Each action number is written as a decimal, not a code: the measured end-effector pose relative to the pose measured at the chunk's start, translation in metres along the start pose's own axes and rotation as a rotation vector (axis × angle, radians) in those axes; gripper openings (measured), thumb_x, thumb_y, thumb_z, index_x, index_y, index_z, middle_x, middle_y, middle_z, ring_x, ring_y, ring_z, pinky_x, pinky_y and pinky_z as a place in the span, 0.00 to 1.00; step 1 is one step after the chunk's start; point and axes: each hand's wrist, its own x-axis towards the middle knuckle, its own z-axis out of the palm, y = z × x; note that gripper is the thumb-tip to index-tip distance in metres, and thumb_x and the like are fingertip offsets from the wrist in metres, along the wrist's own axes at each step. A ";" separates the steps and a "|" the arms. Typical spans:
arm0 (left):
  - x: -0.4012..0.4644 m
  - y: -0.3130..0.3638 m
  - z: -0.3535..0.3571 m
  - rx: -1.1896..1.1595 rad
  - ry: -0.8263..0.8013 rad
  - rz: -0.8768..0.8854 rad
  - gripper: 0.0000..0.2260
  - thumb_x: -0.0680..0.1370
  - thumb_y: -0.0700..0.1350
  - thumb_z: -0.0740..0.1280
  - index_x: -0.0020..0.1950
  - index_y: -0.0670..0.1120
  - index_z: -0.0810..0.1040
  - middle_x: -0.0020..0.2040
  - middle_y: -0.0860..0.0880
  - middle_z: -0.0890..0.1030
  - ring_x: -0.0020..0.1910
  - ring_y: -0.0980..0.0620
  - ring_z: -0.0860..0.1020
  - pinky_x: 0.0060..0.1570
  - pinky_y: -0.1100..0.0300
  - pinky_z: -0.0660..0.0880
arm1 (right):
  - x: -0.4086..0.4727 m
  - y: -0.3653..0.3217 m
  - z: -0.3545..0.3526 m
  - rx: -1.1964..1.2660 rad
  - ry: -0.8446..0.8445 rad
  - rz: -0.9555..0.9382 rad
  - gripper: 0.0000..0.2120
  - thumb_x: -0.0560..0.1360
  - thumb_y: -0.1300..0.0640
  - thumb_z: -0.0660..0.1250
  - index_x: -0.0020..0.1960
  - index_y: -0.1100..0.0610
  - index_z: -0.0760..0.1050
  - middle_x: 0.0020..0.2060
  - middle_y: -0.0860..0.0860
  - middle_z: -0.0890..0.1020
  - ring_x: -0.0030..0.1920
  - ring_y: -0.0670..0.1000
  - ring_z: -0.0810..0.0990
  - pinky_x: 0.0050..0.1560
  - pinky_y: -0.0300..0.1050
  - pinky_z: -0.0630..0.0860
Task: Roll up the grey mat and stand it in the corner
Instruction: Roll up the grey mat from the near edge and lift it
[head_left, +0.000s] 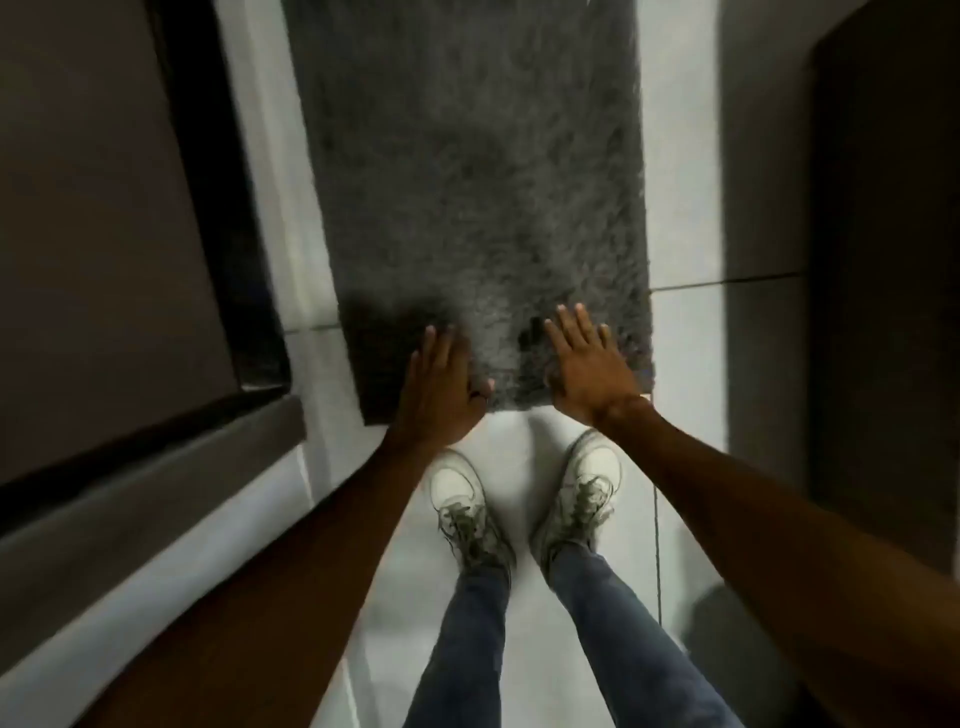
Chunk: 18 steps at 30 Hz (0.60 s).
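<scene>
The grey mat (467, 182) lay flat on the pale tiled floor (680, 343), not rolled at all. Its long axis ran straight away from the person, and its near short edge was just in front of the white shoes (457, 488).

The left hand (441, 384) was over the near left part of this edge, and the right hand (587, 364) over the near right part. Both hands were spread open, fingers stretched, palms down, and neither grip held anything. Whether the palms already pressed on the pile or were only just above it, I could not tell, because the picture was blurred by motion.

From both hands the whole mat stretched forward, so I judged that the roll should start at this near edge and go away from the body. The two hands seemed about equally near to the edge, with the left one perhaps a little closer to the body.

The far end of the mat was cut off at the top. The corner for standing the mat was not to be seen. A dark piece of furniture (104, 234) on the left and another dark shape (893, 260) on the right were hard to make out.
</scene>
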 end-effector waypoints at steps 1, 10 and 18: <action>0.016 -0.012 0.026 0.058 -0.016 0.031 0.36 0.81 0.57 0.64 0.83 0.43 0.53 0.84 0.41 0.51 0.83 0.39 0.45 0.80 0.40 0.49 | 0.014 0.001 0.027 -0.036 0.004 -0.054 0.39 0.82 0.50 0.61 0.85 0.58 0.46 0.85 0.58 0.44 0.84 0.59 0.40 0.83 0.59 0.43; 0.069 -0.074 0.192 0.559 -0.011 0.122 0.48 0.78 0.63 0.66 0.82 0.40 0.40 0.81 0.29 0.45 0.79 0.26 0.47 0.72 0.23 0.55 | 0.080 0.013 0.189 -0.436 0.081 -0.192 0.52 0.71 0.44 0.67 0.84 0.65 0.45 0.83 0.69 0.47 0.81 0.75 0.46 0.71 0.85 0.52; 0.067 -0.042 0.172 0.646 -0.034 -0.010 0.25 0.83 0.45 0.51 0.81 0.44 0.60 0.77 0.32 0.66 0.72 0.28 0.69 0.63 0.36 0.77 | 0.076 0.017 0.169 -0.448 0.021 -0.222 0.60 0.69 0.38 0.71 0.84 0.64 0.39 0.83 0.68 0.42 0.81 0.74 0.44 0.73 0.81 0.55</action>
